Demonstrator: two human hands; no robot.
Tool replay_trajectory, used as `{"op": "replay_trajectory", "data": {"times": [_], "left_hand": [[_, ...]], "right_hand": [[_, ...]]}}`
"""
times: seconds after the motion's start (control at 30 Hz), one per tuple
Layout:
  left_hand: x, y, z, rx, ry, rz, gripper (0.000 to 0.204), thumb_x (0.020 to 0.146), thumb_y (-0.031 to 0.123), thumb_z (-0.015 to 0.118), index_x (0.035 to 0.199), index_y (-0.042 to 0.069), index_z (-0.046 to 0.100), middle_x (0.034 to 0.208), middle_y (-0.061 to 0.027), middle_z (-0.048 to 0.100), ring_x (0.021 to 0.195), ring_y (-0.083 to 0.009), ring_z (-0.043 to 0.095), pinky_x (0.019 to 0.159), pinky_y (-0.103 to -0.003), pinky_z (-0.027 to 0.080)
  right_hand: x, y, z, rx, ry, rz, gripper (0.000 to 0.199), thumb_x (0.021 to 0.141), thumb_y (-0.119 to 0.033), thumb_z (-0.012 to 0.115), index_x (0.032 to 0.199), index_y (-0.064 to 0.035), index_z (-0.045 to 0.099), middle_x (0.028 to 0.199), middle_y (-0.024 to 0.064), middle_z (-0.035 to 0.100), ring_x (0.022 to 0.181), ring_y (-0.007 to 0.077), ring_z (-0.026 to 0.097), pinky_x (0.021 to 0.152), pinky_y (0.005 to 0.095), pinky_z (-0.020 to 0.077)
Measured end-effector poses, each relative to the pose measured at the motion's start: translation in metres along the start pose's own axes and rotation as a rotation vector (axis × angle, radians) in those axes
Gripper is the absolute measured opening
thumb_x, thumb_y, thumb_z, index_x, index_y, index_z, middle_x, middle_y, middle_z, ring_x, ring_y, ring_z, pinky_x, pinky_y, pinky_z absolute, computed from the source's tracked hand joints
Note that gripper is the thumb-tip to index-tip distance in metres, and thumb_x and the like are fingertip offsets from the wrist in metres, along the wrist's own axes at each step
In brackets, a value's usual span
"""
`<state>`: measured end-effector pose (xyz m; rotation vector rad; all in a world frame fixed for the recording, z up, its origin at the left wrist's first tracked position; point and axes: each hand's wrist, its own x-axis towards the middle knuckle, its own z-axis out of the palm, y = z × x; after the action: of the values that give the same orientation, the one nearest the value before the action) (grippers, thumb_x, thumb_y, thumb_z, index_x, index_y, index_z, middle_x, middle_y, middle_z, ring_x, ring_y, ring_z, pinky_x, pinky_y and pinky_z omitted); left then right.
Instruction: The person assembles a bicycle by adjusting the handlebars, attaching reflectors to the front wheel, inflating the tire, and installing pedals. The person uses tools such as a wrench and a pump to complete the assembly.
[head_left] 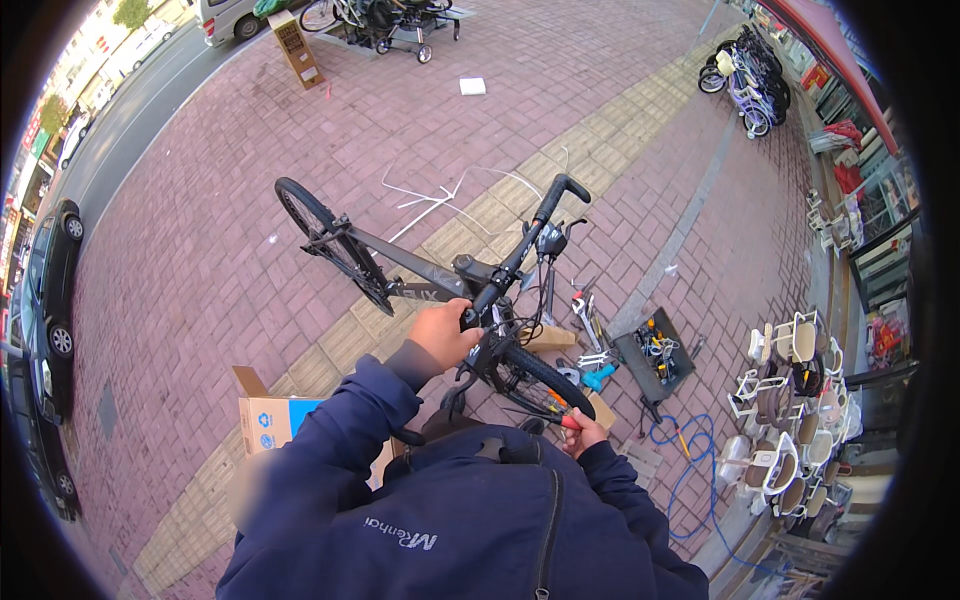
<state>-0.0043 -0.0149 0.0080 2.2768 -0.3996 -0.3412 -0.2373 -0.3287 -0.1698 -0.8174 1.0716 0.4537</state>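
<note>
A black bicycle [410, 262] stands in front of me, its rear wheel far left and its front wheel [548, 383] close to my body. My left hand [443, 336] is closed around the middle of its handlebar [515, 258], near the stem. Thin black cables loop beside that hand. Low beside the front tyre, my right hand [584, 435] grips a red-handled tool [571, 422]; its working end is too small to make out.
An open toolbox [657, 352] lies right of the wheel, with wrenches [588, 312] and a teal power tool [600, 377] near it. A blue hose [712, 480] curls on the paving. Child seats [790, 400] are stacked at right. A cardboard box [262, 415] sits left. White strips [440, 200] lie beyond.
</note>
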Motion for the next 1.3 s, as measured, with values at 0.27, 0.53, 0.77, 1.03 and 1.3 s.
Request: {"op": "replay_trajectory", "data": {"times": [0.27, 0.53, 0.77, 1.03, 1.3], "left_hand": [[0.0, -0.006, 0.005, 0.078, 0.036, 0.072, 0.046, 0.081, 0.027, 0.072, 0.114, -0.005, 0.065, 0.081, -0.0253, 0.068, 0.077, -0.0425, 0.067, 0.071, -0.045, 0.054], [-0.003, -0.002, 0.002, 0.153, 0.041, 0.094, 0.043, 0.082, 0.028, 0.072, 0.112, -0.002, 0.065, 0.075, -0.0239, 0.066, 0.074, -0.0419, 0.067, 0.069, -0.048, 0.054], [-0.004, -0.006, 0.002, 0.019, -0.01, 0.016, 0.045, 0.087, 0.027, 0.072, 0.12, -0.002, 0.062, 0.085, -0.019, 0.069, 0.078, -0.0329, 0.069, 0.072, -0.042, 0.054], [0.001, -0.021, -0.009, -0.863, -0.28, -0.298, 0.043, 0.096, 0.01, 0.064, 0.135, -0.006, 0.054, 0.111, -0.0077, 0.067, 0.095, -0.012, 0.062, 0.084, -0.028, 0.051], [0.003, -0.044, -0.025, -0.955, -0.565, -0.213, 0.05, 0.096, 0.0, 0.056, 0.145, -0.003, 0.046, 0.126, -0.006, 0.063, 0.109, -0.0128, 0.06, 0.097, -0.028, 0.047]], "right_hand": [[0.002, 0.012, -0.006, 0.033, 0.033, 0.016, 0.039, 0.098, -0.044, 0.062, 0.079, -0.01, 0.068, 0.055, -0.0003, 0.056, 0.044, 0.0149, 0.05, 0.049, 0.0364, 0.0475], [0.005, 0.011, 0.0, -0.016, 0.054, 0.04, 0.04, 0.098, -0.045, 0.062, 0.08, -0.0104, 0.068, 0.056, -0.0002, 0.057, 0.045, 0.0149, 0.05, 0.049, 0.0361, 0.0481], [0.011, 0.006, 0.001, -0.046, 0.029, 0.044, 0.041, 0.098, -0.046, 0.062, 0.08, -0.0102, 0.069, 0.055, -0.0003, 0.057, 0.045, 0.015, 0.05, 0.049, 0.0357, 0.048], [0.008, 0.006, -0.004, -0.048, 0.055, 0.055, 0.04, 0.098, -0.046, 0.062, 0.081, -0.0101, 0.069, 0.055, -0.0007, 0.056, 0.045, 0.0148, 0.051, 0.048, 0.0348, 0.0489], [0.004, 0.004, -0.012, -0.048, 0.116, 0.051, 0.038, 0.098, -0.045, 0.062, 0.084, -0.0103, 0.067, 0.056, -0.0004, 0.056, 0.045, 0.0145, 0.05, 0.048, 0.0341, 0.049]]}}
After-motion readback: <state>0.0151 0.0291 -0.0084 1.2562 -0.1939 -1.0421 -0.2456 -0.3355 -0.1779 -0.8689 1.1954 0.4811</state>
